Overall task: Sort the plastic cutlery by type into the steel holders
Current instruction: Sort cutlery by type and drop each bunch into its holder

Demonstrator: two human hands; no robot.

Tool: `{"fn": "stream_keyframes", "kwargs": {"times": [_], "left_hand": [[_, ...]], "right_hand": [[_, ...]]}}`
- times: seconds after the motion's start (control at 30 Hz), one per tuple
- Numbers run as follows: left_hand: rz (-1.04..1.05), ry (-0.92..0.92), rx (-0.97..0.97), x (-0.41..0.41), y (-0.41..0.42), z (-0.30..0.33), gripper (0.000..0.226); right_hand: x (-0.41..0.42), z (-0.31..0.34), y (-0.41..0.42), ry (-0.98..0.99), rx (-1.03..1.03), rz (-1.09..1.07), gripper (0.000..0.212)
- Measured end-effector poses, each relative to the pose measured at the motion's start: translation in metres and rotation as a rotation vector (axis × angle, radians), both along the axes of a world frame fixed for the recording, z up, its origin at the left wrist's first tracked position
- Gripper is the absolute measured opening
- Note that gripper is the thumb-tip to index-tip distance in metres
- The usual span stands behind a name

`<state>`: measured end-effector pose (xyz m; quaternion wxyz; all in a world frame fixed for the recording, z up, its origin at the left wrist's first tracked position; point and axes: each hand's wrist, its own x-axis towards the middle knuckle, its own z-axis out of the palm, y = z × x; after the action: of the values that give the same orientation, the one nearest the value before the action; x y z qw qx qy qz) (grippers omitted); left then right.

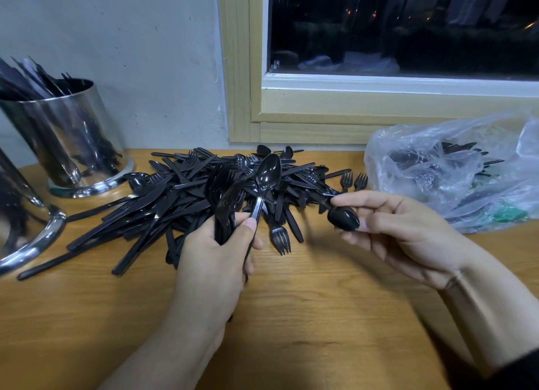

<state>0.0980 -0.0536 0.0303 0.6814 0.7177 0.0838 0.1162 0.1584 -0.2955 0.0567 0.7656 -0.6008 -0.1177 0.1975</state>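
Note:
A heap of black plastic cutlery (186, 191) lies on the wooden table (291, 302), mixing knives, forks and spoons. My left hand (215, 252) grips a bunch of spoons (224, 197) upright, one spoon (267, 174) sticking out higher, its bowl facing me. My right hand (408, 229) pinches a single black spoon (344, 217) by its handle, bowl hanging toward my left hand. A steel holder (73, 139) at the back left holds black cutlery. A second steel holder (26, 223) is partly cut off at the left edge.
A clear plastic bag (455, 168) with more black cutlery lies at the right against the window frame (320, 118). A loose fork (281, 238) lies between my hands. The wall stands close behind the heap.

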Motion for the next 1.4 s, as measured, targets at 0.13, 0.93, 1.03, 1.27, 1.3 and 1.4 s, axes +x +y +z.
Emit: {"fn": "stream_keyframes", "kwargs": {"times": [0.13, 0.93, 1.03, 1.27, 1.3, 1.4], "left_hand": [[0.006, -0.009, -0.009, 0.0, -0.001, 0.001, 0.024], [-0.261, 0.062, 0.0, -0.008, -0.013, 0.007, 0.013], [-0.273, 0.072, 0.029, -0.008, -0.013, 0.006, 0.015], [-0.004, 0.013, -0.052, 0.001, -0.001, 0.005, 0.025], [0.006, 0.008, -0.062, 0.002, 0.0, 0.004, 0.025], [-0.002, 0.006, -0.076, 0.001, -0.001, 0.003, 0.024]], "right_hand": [[0.005, -0.004, 0.009, -0.167, 0.015, -0.195, 0.03], [-0.008, -0.019, 0.061, -0.336, -0.22, -0.546, 0.025], [-0.005, -0.021, 0.058, -0.423, -0.362, -0.565, 0.026], [0.027, -0.044, 0.042, -0.728, -1.159, -0.404, 0.02], [0.032, -0.048, 0.044, -0.758, -1.225, -0.378, 0.023], [0.041, -0.051, 0.052, -0.768, -1.367, -0.354, 0.03]]}}
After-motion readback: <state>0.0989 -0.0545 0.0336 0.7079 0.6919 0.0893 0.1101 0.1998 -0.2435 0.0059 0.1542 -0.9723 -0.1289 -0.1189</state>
